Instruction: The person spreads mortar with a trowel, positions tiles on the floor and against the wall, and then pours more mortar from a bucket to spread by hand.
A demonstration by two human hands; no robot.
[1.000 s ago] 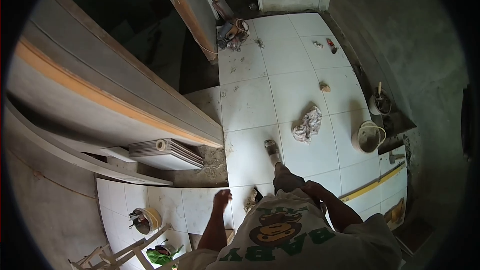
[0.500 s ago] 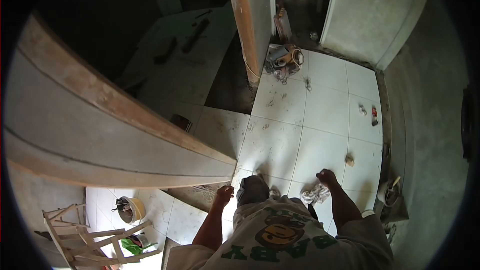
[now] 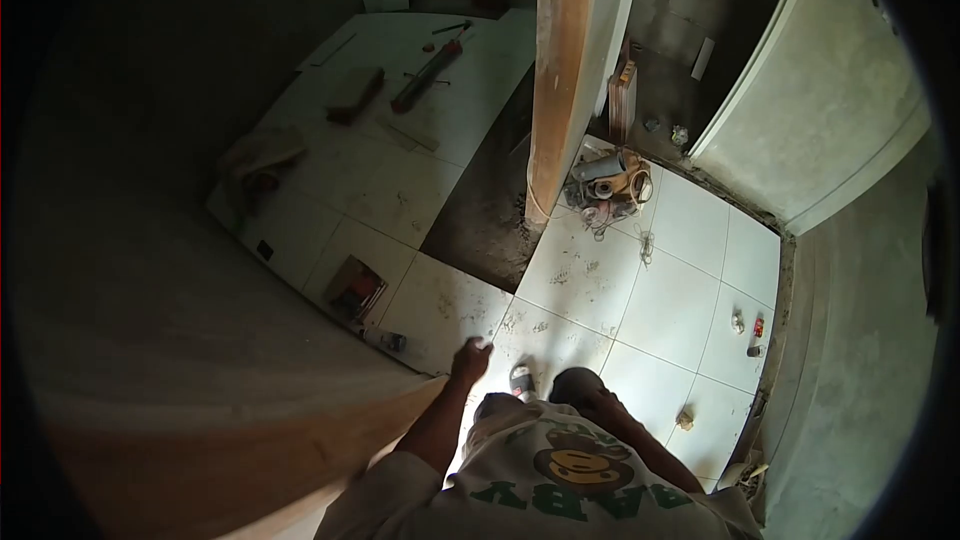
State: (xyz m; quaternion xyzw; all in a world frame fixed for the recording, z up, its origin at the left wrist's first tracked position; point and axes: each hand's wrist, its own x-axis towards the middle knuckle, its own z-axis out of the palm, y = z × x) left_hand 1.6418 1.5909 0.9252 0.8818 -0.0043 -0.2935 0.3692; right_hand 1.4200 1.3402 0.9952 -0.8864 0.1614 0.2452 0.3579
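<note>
The person stands on the white tiled floor (image 3: pixel 660 300), and the view has turned since one second ago: the wooden post (image 3: pixel 560 70) now stands near the middle top, while before it was only a slanted edge far up. The left hand (image 3: pixel 470 360) hangs in the air just beside the corner of the big grey wall (image 3: pixel 200 360), well below the post. Its fingers are loosely curled and a little apart, and they hold nothing. Earlier this hand was lower and over a different tile. The right hand (image 3: pixel 597 402) rests on the knee, below and right of the post; its fingers lie together, but if they grip the cloth I cannot tell. Half a second ago it was lifted away near a rag, which is out of the view now.

A sandal (image 3: pixel 521 378) on the foot shows between the two hands. At the foot of the post lies a heap of tools and cables (image 3: pixel 610 190). Far right of the post, near the wall, lie a small red thing (image 3: pixel 758 328) and a stone (image 3: pixel 685 420).
</note>
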